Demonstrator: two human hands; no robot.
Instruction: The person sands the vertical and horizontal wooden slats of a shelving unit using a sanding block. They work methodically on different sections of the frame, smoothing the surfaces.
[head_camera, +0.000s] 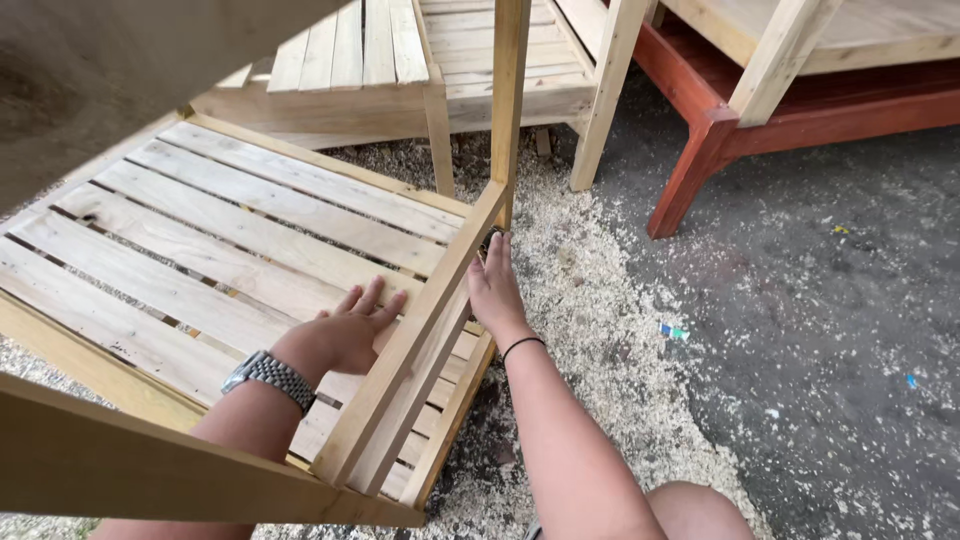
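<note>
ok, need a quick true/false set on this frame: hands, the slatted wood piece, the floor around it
1. The left hand lies flat on the pale slatted wooden panel. True.
2. The right hand holds a hammer. False: it holds no tool; it rests open along the outer side of the pale diagonal wooden rail.
3. A silver metal wristwatch is on the left wrist. True.
4. The thin black band is on the left wrist. False: it is on the right wrist.
5. Pale wood shavings cover the dark ground beside the frame. True.
6. The red-brown painted wooden frame lies under the left hand. False: it stands apart at upper right.
</note>
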